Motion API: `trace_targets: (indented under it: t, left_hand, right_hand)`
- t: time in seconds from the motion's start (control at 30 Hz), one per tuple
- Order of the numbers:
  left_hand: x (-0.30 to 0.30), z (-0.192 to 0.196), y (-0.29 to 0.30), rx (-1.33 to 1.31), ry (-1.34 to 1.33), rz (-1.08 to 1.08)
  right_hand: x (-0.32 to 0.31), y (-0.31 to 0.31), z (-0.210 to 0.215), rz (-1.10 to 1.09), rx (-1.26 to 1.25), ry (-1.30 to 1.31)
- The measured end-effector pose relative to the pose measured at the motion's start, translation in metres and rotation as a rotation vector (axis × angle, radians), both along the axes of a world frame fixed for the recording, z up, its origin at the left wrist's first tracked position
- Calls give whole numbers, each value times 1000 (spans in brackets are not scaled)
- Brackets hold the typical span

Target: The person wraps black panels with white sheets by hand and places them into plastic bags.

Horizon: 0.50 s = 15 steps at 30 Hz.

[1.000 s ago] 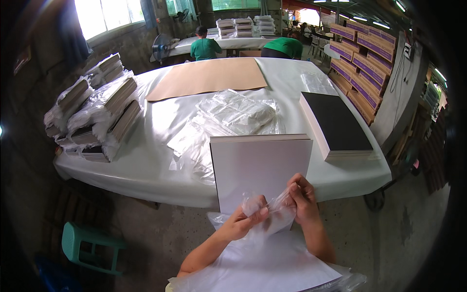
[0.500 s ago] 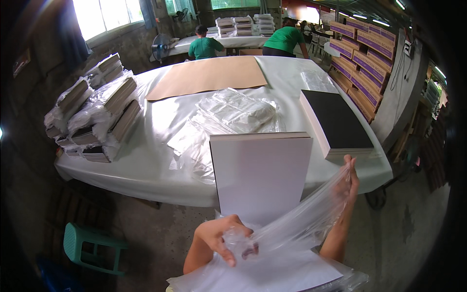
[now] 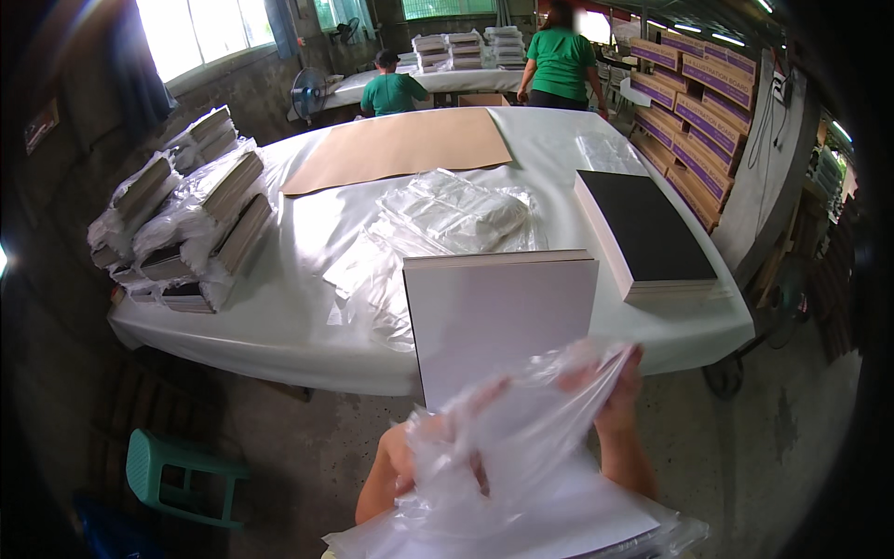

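Observation:
A clear plastic bag (image 3: 521,419) is stretched between my two hands, low in front of me. My right hand (image 3: 622,396) grips its upper right edge, fingers closed and slightly blurred. My left hand (image 3: 400,456) is closed on the bag's left side, its fingers partly veiled by the crumpled film. Beneath the bag lie white sheets or boards (image 3: 582,522) with more plastic about them. Just beyond my hands, a thick stack of boards (image 3: 498,317) stands upright against the table's near edge, its white face toward me.
On the white-covered table (image 3: 307,349) lie a pile of plastic bags (image 3: 447,219), brown paper (image 3: 400,149) and a black-topped board stack (image 3: 647,228). Wrapped bundles (image 3: 186,214) are piled at left. A green stool (image 3: 182,470) stands lower left; cartons (image 3: 694,112) rise at right. Two people in green work beyond.
My right hand has moved down and left, bringing the bag's edge nearer my left hand, and the film now bunches higher. The far right person has straightened up.

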<state>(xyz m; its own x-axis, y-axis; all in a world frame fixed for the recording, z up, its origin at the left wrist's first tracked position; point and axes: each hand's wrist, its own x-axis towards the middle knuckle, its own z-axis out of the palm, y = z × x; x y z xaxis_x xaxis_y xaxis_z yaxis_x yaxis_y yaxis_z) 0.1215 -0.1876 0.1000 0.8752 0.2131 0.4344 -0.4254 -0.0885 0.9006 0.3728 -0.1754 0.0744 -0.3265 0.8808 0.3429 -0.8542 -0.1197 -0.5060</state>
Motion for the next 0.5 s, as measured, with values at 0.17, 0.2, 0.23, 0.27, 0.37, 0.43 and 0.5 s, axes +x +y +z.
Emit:
trace_targets:
  t: [0.17, 0.2, 0.23, 0.27, 0.37, 0.43, 0.5]
  left_hand:
    - [0, -3, 4, -57, 45, 208]
    - [-1, 0, 1, -69, 37, 315]
    - [1, 4, -3, -82, 26, 407]
    - [6, 7, -3, -98, 14, 478]
    - [0, -7, 0, -118, -30, 566]
    - [-4, -22, -1, -245, -290, 606]
    - [-6, -26, -2, -367, -536, 547]
  right_hand:
    - [-18, 7, 41, -422, -352, 44]
    - [-22, 8, 44, -491, -424, 23]
    - [-14, 13, 33, -217, -267, 210]
    - [6, 20, 11, 38, -103, 387]
    - [6, 19, 10, 268, 124, 416]
    - [2, 15, 2, 296, 91, 316]
    - [-5, 5, 6, 165, 113, -149]
